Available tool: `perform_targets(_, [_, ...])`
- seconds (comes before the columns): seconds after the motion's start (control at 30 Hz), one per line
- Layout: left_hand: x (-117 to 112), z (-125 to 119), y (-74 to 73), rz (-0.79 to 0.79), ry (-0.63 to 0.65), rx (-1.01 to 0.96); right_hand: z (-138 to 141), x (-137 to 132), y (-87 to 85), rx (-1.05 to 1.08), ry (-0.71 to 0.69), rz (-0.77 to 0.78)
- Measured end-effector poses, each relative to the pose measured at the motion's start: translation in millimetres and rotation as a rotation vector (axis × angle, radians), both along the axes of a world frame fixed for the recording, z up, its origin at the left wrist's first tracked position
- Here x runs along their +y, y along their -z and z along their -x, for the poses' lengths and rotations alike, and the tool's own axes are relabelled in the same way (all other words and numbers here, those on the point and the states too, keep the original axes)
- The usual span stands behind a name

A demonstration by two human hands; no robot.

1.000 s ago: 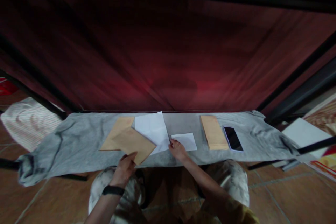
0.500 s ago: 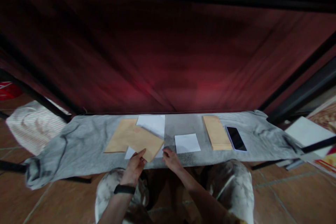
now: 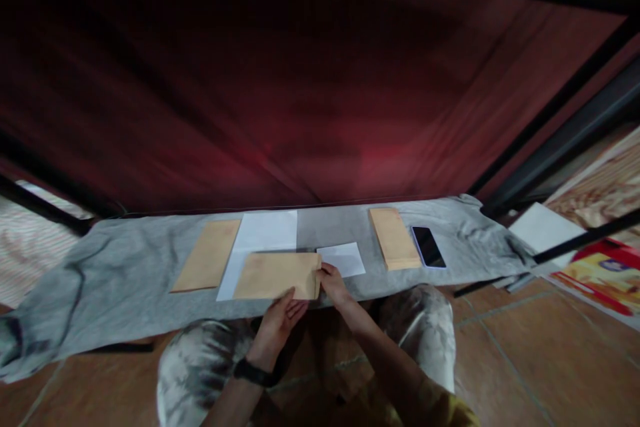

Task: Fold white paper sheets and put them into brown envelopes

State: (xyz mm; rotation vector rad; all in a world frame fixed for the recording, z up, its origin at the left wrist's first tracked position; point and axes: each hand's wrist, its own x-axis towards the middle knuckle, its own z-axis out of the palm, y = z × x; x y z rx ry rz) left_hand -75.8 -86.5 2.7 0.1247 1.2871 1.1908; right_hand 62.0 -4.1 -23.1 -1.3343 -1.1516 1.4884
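Over the near part of a white sheet (image 3: pixel 267 230), a brown envelope (image 3: pixel 275 275) was held roughly flat.
The left hand (image 3: pixel 281 320) pinched its near edge, thumb on top; the right hand (image 3: pixel 334 282) had its fingers closed on the right end. A light, level grip probably suited such thin paper, sparing it creases. Around it lay a small white paper (image 3: pixel 346 258), a brown stack (image 3: pixel 394 237) and a phone (image 3: pixel 429 247), on grey cloth (image 3: pixel 140 280) before a red curtain (image 3: pixel 310 113).

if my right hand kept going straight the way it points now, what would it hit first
The brown envelope, whose near end the right hand already touches. Past that, probably the large white sheet, though heights are hard to judge.
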Motion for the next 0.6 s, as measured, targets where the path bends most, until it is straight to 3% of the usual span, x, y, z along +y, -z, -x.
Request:
perform_targets(0.07, [-15.9, 4.1, 0.1, -0.041, 0.230, 0.197, -5.1, 4.6, -0.2, -0.012, -0.008, -0.007])
perform_targets(0.13, [-22.5, 12.3, -6.1, -0.234, 0.412, 0.633, -7.3, 7.7, -0.9, -0.022, -0.021, -0.003])
perform_targets(0.23, [-8.0, 31.5, -22.6, -0.613, 0.564, 1.358, -6.3, 9.5, -4.4, -0.022, -0.066, 0.016])
perform_targets(0.3, [12.3, 47.0, -30.2, -0.687, 0.723, 1.663, -5.0, 9.0, -8.3, -0.009, -0.110, 0.029])
perform_targets(0.37, [32.9, 61.3, -31.1, -0.660, 0.907, 1.784, -4.9, 7.7, -12.8, 0.000, -0.148, 0.039])
perform_targets(0.47, [53.3, 74.2, -23.6, -0.595, 1.163, 1.772, -7.8, 5.7, -17.4, -0.011, -0.186, 0.040])
perform_targets(0.53, [58.7, 76.2, -18.6, -0.593, 1.250, 1.746, -10.8, 5.4, -18.0, -0.033, -0.198, 0.027])
perform_targets(0.6, [60.0, 75.1, -16.7, -0.618, 1.248, 1.757, -13.5, 6.3, -16.9, -0.065, -0.199, 0.004])
